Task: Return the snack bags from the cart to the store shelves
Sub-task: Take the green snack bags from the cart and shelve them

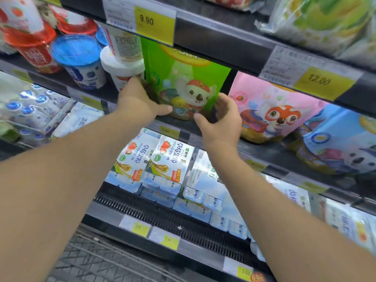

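Note:
A green snack bag (183, 78) with a cartoon koala stands upright on the middle shelf (264, 153). My left hand (138, 100) grips its lower left edge, thumb across the front. Around its lower right corner my right hand (221, 119) wraps, thumb also on the front. A pink bag (272, 110) with a fox-like cartoon stands just right of the green one, and a blue bag (341, 143) further right. The wire cart (91, 261) shows at the bottom left.
White, blue and red lidded cups (79, 60) crowd the shelf left of the green bag. Yogurt multipacks (162, 167) fill the shelf below. Yellow price tags (154, 23) line the upper shelf edge, with more bags (317, 19) above.

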